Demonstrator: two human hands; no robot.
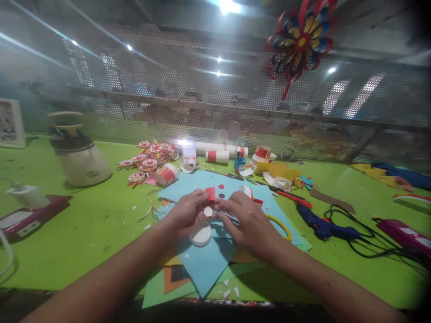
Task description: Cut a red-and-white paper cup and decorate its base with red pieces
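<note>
My left hand pinches a small red paper piece. A white hexagonal piece shows at its fingertips, and below them is a round white disc. Close by on the right, my right hand has its fingers bent toward the red piece; what they grip is hidden. Scissors with a yellow handle show under and beside this hand, the blades partly covered. Two small dark red hexagons lie on the blue paper beyond my fingers. A cut white cup piece is behind my right hand.
Paper-cup turtles and red-white cups stand at the back. A blue glue gun with black cable and a purple power strip are right. A large jug and another strip are left. Paper scraps lie in front.
</note>
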